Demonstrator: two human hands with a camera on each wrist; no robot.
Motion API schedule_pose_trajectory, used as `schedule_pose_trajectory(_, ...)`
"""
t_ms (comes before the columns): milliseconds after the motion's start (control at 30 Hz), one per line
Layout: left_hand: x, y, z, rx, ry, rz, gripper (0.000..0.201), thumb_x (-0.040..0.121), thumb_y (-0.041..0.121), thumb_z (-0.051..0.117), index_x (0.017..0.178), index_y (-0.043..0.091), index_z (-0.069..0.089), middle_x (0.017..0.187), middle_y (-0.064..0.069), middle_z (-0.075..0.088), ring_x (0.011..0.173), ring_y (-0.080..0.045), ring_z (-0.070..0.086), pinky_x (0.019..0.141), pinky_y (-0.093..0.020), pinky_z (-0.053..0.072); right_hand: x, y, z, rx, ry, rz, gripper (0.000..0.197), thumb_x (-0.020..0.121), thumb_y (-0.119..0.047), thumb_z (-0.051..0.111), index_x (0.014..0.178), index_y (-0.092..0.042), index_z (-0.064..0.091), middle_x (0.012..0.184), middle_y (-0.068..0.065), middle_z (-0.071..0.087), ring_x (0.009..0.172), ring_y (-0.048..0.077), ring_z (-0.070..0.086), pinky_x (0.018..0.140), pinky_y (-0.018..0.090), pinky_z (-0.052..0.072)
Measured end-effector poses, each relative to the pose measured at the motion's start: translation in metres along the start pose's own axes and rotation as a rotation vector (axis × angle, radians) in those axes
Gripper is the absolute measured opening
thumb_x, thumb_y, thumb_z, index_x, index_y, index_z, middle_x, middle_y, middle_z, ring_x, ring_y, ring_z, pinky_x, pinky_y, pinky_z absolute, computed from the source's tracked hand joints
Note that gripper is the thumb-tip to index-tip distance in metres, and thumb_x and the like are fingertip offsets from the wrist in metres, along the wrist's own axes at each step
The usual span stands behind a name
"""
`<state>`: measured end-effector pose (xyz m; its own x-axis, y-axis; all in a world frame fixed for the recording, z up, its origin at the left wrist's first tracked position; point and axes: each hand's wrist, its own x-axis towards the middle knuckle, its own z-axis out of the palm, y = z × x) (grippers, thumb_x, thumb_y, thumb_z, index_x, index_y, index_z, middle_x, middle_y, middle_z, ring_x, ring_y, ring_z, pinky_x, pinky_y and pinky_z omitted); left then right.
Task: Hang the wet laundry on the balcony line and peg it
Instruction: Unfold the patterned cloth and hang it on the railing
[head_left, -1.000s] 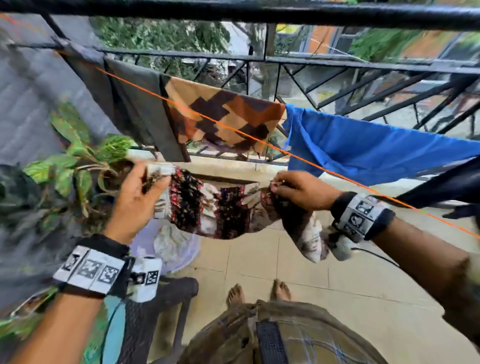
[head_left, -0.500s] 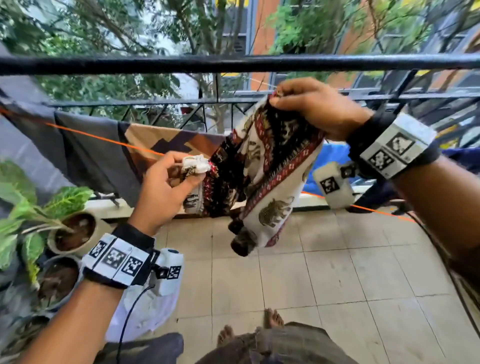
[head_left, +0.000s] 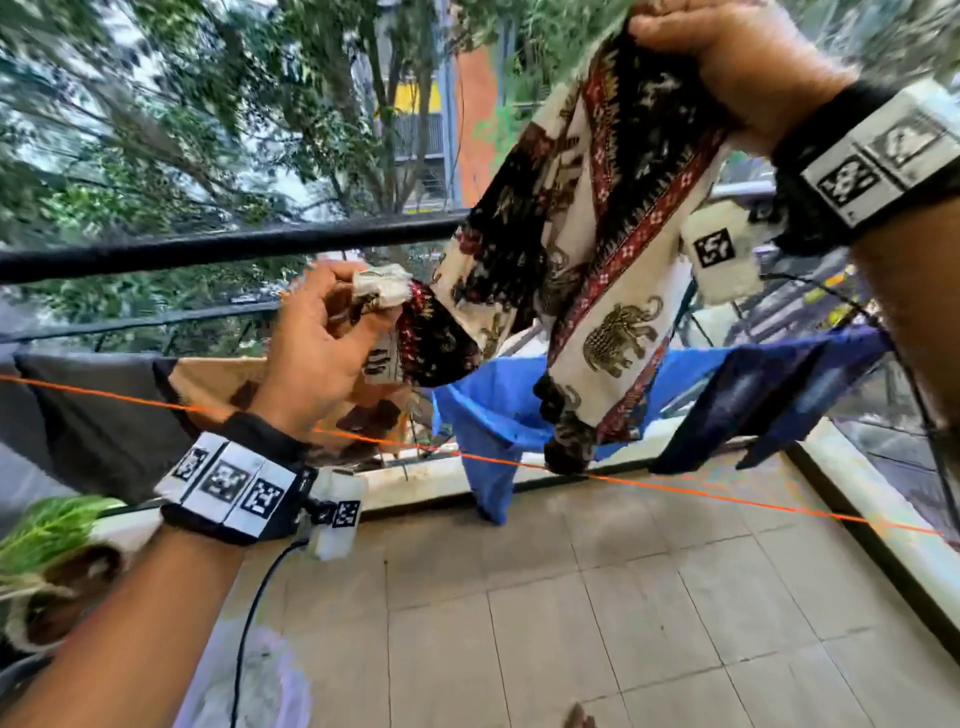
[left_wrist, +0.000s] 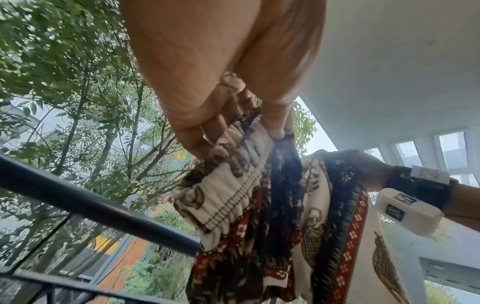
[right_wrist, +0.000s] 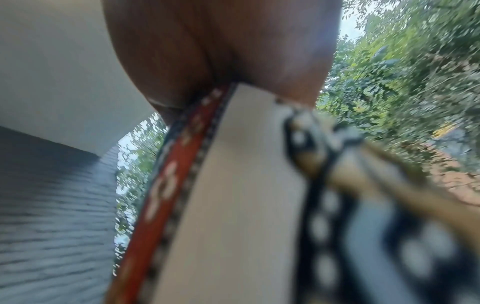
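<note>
At the lower left of the head view a potted green plant (head_left: 49, 535) sits by the wall. My left hand (head_left: 317, 343), centre left, pinches the gathered white elastic waistband of the cream, black and red elephant-print garment (head_left: 587, 249), thumb and fingers curled round it. The cloth stretches up to the upper right, where my right hand (head_left: 727, 62) grips its other end in a closed fist. It hangs above the one thin orange clothesline (head_left: 727, 498). Behind, four cloths already hang: grey (head_left: 83, 415), brown-patterned (head_left: 218, 384), bright blue (head_left: 493, 415), dark navy (head_left: 769, 395).
</note>
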<state>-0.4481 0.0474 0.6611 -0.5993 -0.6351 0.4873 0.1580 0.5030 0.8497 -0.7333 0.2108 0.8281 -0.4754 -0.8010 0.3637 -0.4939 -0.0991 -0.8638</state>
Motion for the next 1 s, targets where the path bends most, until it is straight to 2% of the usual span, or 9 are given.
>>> schedule_pose_trajectory(233, 0.019, -0.037, 0.096, 0.046, -0.051, -0.072, 0.020, 0.086, 0.028, 0.068, 0.101, 0.034, 0.057, 0.094, 0.017, 0.070, 0.091, -0.001, 0.063, 0.087, -0.019, 0.046, -0.029, 0.150, -0.094, -0.219, -0.069, 0.220, 0.016, 0.097, -0.011, 0.057, 0.081, -0.014, 0.060, 0.057, -0.015, 0.063, 0.053, -0.004, 0.055, 0.054, 0.011, 0.043)
schedule_pose_trajectory(367, 0.038, -0.043, 0.169, -0.023, -0.118, -0.135, 0.018, 0.084, 0.029, 0.070, 0.098, 0.033, 0.060, 0.096, 0.014, 0.072, 0.094, -0.006, 0.066, 0.089, -0.021, 0.048, -0.066, 0.226, -0.140, -0.690, -0.274, 0.290, 0.014, 0.096, -0.018, 0.059, 0.092, -0.005, 0.064, 0.080, 0.002, 0.063, 0.080, 0.019, 0.057, 0.068, 0.031, 0.041)
schedule_pose_trajectory(433, 0.047, -0.047, 0.210, -0.046, -0.213, -0.149, 0.018, 0.084, 0.030, 0.073, 0.099, 0.033, 0.064, 0.101, 0.008, 0.074, 0.099, -0.011, 0.068, 0.092, -0.024, 0.050, -0.093, 0.262, -0.158, -0.861, -0.384, 0.352, 0.018, 0.095, -0.024, 0.059, 0.093, -0.008, 0.067, 0.090, 0.010, 0.065, 0.086, 0.025, 0.060, 0.072, 0.031, 0.041)
schedule_pose_trajectory(567, 0.062, -0.052, 0.284, -0.036, -0.325, -0.153, 0.018, 0.090, 0.003, 0.069, 0.107, 0.003, 0.061, 0.100, 0.000, 0.071, 0.093, -0.006, 0.066, 0.090, -0.020, 0.049, -0.130, 0.308, -0.182, -0.951, -0.412, 0.457, 0.036, 0.086, -0.053, 0.051, 0.094, -0.024, 0.071, 0.099, 0.004, 0.071, 0.091, 0.028, 0.066, 0.077, 0.036, 0.052)
schedule_pose_trajectory(700, 0.089, -0.052, 0.350, -0.050, -0.362, -0.185, 0.023, 0.089, 0.002, 0.070, 0.108, 0.002, 0.057, 0.101, -0.010, 0.070, 0.089, -0.009, 0.065, 0.088, -0.020, 0.049, -0.140, 0.332, -0.211, -0.957, -0.332, 0.514, 0.027, 0.087, -0.052, 0.053, 0.095, -0.033, 0.070, 0.099, -0.001, 0.072, 0.091, 0.028, 0.067, 0.077, 0.038, 0.054)
schedule_pose_trajectory(800, 0.099, -0.049, 0.399, -0.067, -0.465, -0.197, 0.022, 0.085, 0.004, 0.072, 0.101, 0.007, 0.057, 0.089, -0.009, 0.068, 0.081, -0.006, 0.061, 0.081, -0.020, 0.049, -0.140, 0.349, -0.234, -0.870, -0.330, 0.579, 0.004, 0.080, -0.050, 0.061, 0.076, -0.051, 0.063, 0.089, -0.013, 0.070, 0.083, 0.016, 0.069, 0.077, 0.036, 0.056)
schedule_pose_trajectory(867, 0.095, -0.048, 0.434, -0.078, -0.535, -0.189, 0.018, 0.081, 0.008, 0.069, 0.094, 0.015, 0.059, 0.085, -0.006, 0.067, 0.079, -0.006, 0.061, 0.079, -0.025, 0.050, -0.139, 0.357, -0.246, -0.663, -0.318, 0.554, 0.024, 0.081, -0.035, 0.074, 0.083, -0.054, 0.059, 0.088, -0.014, 0.071, 0.073, 0.001, 0.067, 0.074, 0.029, 0.057)
schedule_pose_trajectory(933, 0.094, -0.050, 0.470, -0.114, -0.535, -0.211, 0.013, 0.079, 0.018, 0.070, 0.088, 0.023, 0.060, 0.087, -0.004, 0.071, 0.081, -0.010, 0.063, 0.080, -0.030, 0.052, -0.139, 0.359, -0.250, -0.362, -0.287, 0.512, 0.033, 0.083, -0.023, 0.078, 0.109, -0.038, 0.065, 0.096, -0.006, 0.074, 0.080, 0.000, 0.068, 0.073, 0.019, 0.056)
schedule_pose_trajectory(1000, 0.099, -0.054, 0.502, -0.137, -0.558, -0.238, 0.018, 0.076, 0.029, 0.075, 0.085, 0.024, 0.061, 0.083, 0.003, 0.070, 0.078, -0.010, 0.064, 0.077, -0.029, 0.052, -0.138, 0.364, -0.255, -0.224, -0.262, 0.484, 0.037, 0.084, -0.019, 0.077, 0.118, -0.019, 0.064, 0.101, -0.002, 0.073, 0.091, 0.008, 0.069, 0.079, 0.020, 0.054)
